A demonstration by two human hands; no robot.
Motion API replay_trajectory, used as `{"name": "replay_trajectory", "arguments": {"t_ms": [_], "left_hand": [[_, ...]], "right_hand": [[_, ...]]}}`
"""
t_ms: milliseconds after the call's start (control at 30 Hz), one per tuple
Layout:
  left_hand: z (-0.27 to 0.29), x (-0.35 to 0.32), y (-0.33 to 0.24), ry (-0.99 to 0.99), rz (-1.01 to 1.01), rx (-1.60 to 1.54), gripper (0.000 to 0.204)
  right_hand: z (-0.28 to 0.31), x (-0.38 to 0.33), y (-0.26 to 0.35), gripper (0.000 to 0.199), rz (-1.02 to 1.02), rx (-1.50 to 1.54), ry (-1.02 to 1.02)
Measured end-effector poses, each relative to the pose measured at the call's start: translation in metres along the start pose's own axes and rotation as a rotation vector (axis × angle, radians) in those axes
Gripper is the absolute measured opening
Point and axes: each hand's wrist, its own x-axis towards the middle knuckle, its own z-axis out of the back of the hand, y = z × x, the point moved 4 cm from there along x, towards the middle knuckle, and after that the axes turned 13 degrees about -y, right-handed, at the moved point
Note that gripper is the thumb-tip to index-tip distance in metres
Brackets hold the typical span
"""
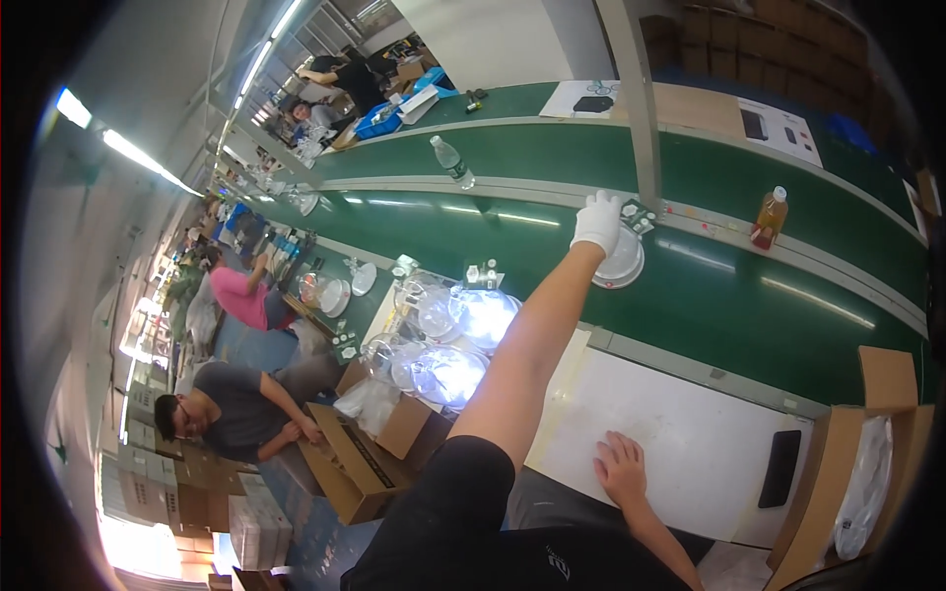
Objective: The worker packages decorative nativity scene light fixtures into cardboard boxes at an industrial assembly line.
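Observation:
My left hand (598,223), in a white glove, stretches forward over the green workbench. Its fingers curl at the upper edge of a round, pale disc-shaped item (619,264), beside a small green-and-white card (639,216). What the fingertips hold is hidden from me. My bare right hand (621,467) lies on a white board (690,433) in front of me, fingers spread and holding nothing. To the left of my left forearm stand clear plastic domed items; two of them, including a glowing disc (485,315), shine bright white.
A black phone (780,469) lies on the board's right side, near an open cardboard box (838,483) with plastic bags. A clear bottle (452,163) and an amber drink bottle (770,218) stand farther back. One person (241,414) sits left beside another carton (357,468).

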Motion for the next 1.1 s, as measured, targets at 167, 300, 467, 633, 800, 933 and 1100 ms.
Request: {"name": "replay_trajectory", "arguments": {"t_ms": [167, 300, 467, 633, 800, 933, 1100], "left_hand": [[0.025, -0.023, -0.015, -0.010, -0.110, -0.104, 0.021], [0.078, -0.055, -0.041, -0.077, -0.194, -0.181, 0.019], [0.157, -0.131, -0.066, -0.194, -0.231, -0.441, 0.013], [0.189, -0.231, -0.092, -0.142, -0.068, -0.574, 0.013], [0.188, -0.309, -0.084, -0.122, 0.295, -0.717, 0.016], [0.184, -0.340, -0.063, -0.106, 0.409, -0.550, 0.018], [0.172, -0.356, -0.030, -0.187, 0.477, -0.613, 0.016]], "right_hand": [[-0.001, 0.005, 0.000, 0.035, 0.029, 0.022, -0.031], [0.002, 0.005, -0.003, 0.042, -0.066, 0.140, -0.015], [-0.017, -0.011, -0.050, 0.077, -0.802, 1.022, -0.261], [0.036, -0.020, -0.022, 0.086, -1.022, 1.082, -0.173], [0.048, -0.077, -0.010, 0.058, -0.961, 1.057, -0.184], [0.056, -0.083, -0.004, 0.018, -0.968, 0.907, -0.131], [0.037, -0.066, -0.008, 0.031, -0.939, 0.898, -0.009]]}}
